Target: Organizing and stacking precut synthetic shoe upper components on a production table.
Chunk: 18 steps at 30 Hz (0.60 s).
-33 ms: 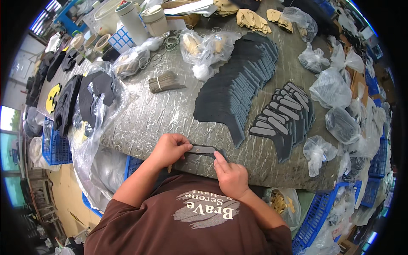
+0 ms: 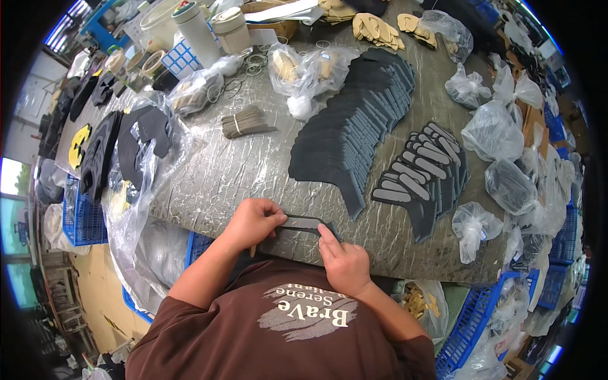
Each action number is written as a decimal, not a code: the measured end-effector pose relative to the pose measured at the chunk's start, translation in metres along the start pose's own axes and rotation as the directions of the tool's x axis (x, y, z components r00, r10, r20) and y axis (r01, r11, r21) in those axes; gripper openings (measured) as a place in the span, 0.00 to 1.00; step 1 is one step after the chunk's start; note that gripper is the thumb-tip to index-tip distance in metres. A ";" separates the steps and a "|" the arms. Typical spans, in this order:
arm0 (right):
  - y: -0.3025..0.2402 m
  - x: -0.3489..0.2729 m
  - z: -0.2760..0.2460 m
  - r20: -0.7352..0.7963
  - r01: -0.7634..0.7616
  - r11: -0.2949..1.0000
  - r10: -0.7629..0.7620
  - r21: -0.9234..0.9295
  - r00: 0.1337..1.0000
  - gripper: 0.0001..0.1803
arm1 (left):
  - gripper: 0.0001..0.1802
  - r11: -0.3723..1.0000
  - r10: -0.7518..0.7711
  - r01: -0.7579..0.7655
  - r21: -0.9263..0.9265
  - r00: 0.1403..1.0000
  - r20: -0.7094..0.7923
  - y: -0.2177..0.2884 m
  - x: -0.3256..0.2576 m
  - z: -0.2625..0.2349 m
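Close to the table's front edge I hold a dark fabric piece with a grey strip on it [image 2: 302, 223]. My left hand [image 2: 254, 223] pinches its left end between thumb and curled fingers. At its right end my right hand [image 2: 345, 258] grips with the fingertips, the other fingers folded in. Ahead and to the right lies a fanned stack of similar dark pieces bearing grey strips [image 2: 413, 171]. Beyond my hands a long overlapping row of plain black and blue-grey pieces [image 2: 335, 136] stretches away. A banded bundle of thin grey-brown strips [image 2: 246, 123] lies left of that row.
Clear plastic bags [image 2: 494, 132] line the table's right side. Bottles and tubs [image 2: 195, 35] stand at the far left, near bagged tan pieces [image 2: 309, 66]. Black cut pieces [image 2: 101, 152] lie on the left. A blue crate [image 2: 468, 332] stands below the table at right.
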State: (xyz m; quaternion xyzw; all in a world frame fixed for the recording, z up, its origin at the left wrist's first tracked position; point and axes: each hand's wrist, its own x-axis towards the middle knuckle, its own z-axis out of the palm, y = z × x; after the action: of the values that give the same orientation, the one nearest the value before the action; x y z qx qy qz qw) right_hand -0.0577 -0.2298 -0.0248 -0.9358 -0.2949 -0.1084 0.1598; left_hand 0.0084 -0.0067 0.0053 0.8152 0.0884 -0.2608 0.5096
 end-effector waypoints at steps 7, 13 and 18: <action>-0.002 0.003 -0.003 0.104 0.001 1.000 0.002 -0.022 0.995 0.07 | 0.07 0.998 0.031 -0.030 0.059 0.999 -0.028 0.000 0.001 0.003; -0.001 0.004 -0.003 0.114 -0.022 1.000 0.020 0.019 0.993 0.07 | 0.06 0.923 0.251 -0.211 0.321 0.964 -0.086 -0.004 0.001 0.006; 0.003 0.000 -0.003 0.054 -0.136 0.982 0.130 0.128 0.990 0.12 | 0.03 0.813 0.375 -0.287 0.507 0.924 -0.078 -0.006 0.006 0.007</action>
State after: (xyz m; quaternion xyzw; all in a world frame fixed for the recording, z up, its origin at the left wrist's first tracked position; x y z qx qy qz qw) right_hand -0.0564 -0.2338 -0.0227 -0.9432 -0.2416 -0.0565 0.2210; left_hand 0.0086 -0.0104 -0.0049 0.9391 -0.0793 -0.1092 0.3159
